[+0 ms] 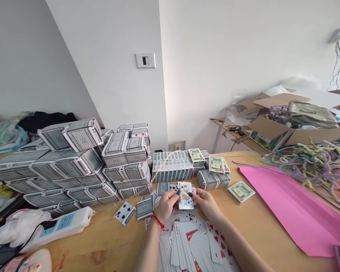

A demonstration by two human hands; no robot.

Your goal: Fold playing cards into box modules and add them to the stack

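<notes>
Between my two hands is a playing card (186,196), a king of spades, face up. My left hand (167,204) pinches its left edge, a red string bracelet round the wrist. At the card's right side, the fingers of my right hand (206,202) are closed on it too; whether more cards lie behind it is hard to tell. Beneath my forearms spreads a loose pile of playing cards (184,241), mostly face up. Small stacks of cards (145,207) and a tilted spade card (125,213) lie left of my left hand.
Tall stacks of patterned card bundles (82,166) rise on the left. Behind my hands stands a row of card boxes (172,166); a green card box (241,191) lies to the right. Pink paper (294,207), tangled yarn (323,162) and a power strip (62,228) flank the work area.
</notes>
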